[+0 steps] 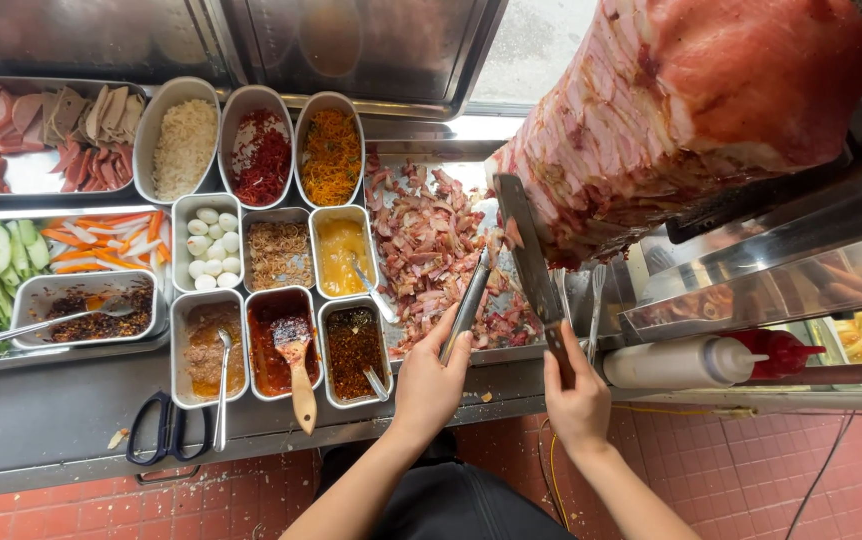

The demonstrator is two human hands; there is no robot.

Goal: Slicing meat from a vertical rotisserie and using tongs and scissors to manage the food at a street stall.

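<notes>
Meat on the big vertical spit (681,100) fills the upper right of the view and serves as the landmark for everything else. The right hand (576,395) is just below the spit, and its fingers are wrapped closed around the dark handle of a long knife (529,250); the blade points up and lies against the lower left face of the meat, which seems the natural angle for shaving thin slices downward. The left hand (431,385), a little to the left of the right one, is clamped on a pair of metal tongs (471,295), with the thumb on one side and the other fingers curled behind; the tips of the tongs reach up to near the knife blade, probably so that falling pieces can be caught or guided. Directly under and to the left of the spit sits a steel tray (491,352) heaped with chopped meat pieces (421,240), placed there, I think, because the cuts drop into it. Further left of the spit, small steel containers (281,255) hold sauces, shredded vegetables, fried onion and small white eggs, all within arm's reach. Black scissors (161,430) lie on the counter edge, far left of the spit. Two squeeze bottles, a white one (676,362) and a red one (781,352), lie on their sides below the spit, just right of the right hand.
</notes>
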